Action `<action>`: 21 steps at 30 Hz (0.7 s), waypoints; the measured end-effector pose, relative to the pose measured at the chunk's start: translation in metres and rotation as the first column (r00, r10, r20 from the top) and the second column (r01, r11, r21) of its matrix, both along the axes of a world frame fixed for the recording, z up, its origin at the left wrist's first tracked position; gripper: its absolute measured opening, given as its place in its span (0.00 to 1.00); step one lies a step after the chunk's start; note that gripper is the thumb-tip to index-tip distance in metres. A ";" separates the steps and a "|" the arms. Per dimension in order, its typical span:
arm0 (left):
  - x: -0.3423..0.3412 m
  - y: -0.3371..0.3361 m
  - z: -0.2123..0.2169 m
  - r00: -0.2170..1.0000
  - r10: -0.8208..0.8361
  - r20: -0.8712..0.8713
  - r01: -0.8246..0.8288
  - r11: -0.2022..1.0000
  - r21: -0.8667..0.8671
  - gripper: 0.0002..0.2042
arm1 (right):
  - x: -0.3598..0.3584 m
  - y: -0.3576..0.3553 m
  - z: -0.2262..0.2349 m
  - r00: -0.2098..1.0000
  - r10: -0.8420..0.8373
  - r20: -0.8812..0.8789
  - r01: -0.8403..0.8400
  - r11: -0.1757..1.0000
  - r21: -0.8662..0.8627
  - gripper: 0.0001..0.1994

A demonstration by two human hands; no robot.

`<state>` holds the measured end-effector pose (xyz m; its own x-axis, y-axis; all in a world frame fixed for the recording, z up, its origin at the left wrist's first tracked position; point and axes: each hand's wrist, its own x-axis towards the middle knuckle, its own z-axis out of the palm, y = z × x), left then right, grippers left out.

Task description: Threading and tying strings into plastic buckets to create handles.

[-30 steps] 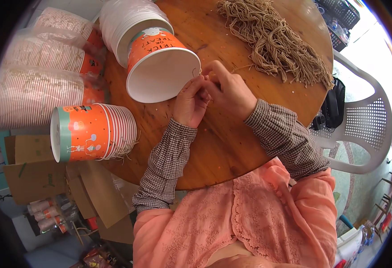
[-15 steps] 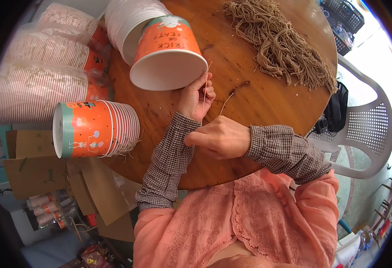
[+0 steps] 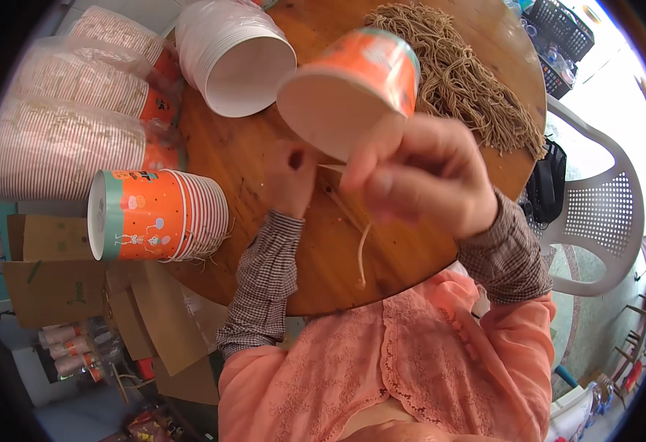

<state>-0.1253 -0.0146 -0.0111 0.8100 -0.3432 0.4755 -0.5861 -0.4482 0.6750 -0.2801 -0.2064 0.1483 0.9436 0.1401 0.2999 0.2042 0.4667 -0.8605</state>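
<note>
An orange paper bucket (image 3: 341, 92) with a green band is tilted above the table, its white mouth turned toward me. My right hand (image 3: 433, 177) is raised in front of its rim, fingers closed on a thin tan cord (image 3: 330, 168); motion blurs it. Beyond the fingertips the cord runs to my left hand (image 3: 290, 177), which is curled and blurred over the table. A loose knotted cord end (image 3: 361, 272) dangles below my right hand. Whether the right fingers also touch the bucket is hidden.
A nested stack of orange buckets (image 3: 161, 214) lies at the table's left. White-mouthed buckets in plastic (image 3: 242, 74) lie behind it, with bagged stacks (image 3: 72, 144) farther left. A bundle of tan cords (image 3: 470, 88) covers the far right. A grey chair (image 3: 603, 199) stands beyond the edge.
The bucket has swung right and come away from the far-left stack. My right hand has risen and moved right, drawing the cord. My left hand has shifted left and down, off the bucket's rim.
</note>
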 end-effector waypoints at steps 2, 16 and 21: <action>0.005 0.005 0.021 0.991 0.049 0.121 -0.053 0.998 0.032 0.05 | 0.012 -0.016 -0.007 0.997 -0.073 -0.020 0.073 0.997 0.007 0.08; 0.008 0.005 0.046 0.944 0.116 0.308 -0.131 0.991 0.028 0.06 | 0.074 0.012 -0.068 0.920 -0.391 -0.036 0.376 0.904 -0.205 0.07; -0.021 0.005 0.058 0.994 -0.026 0.102 0.044 0.984 -0.175 0.06 | 0.072 0.024 -0.088 0.905 -0.377 0.197 0.425 0.835 -0.350 0.05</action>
<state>-0.1467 -0.0098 0.0467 0.7452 -0.2740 0.6079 -0.6668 -0.3054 0.6798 -0.2079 -0.1824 0.0604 0.9035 -0.1189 0.4118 0.4110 -0.0320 -0.9111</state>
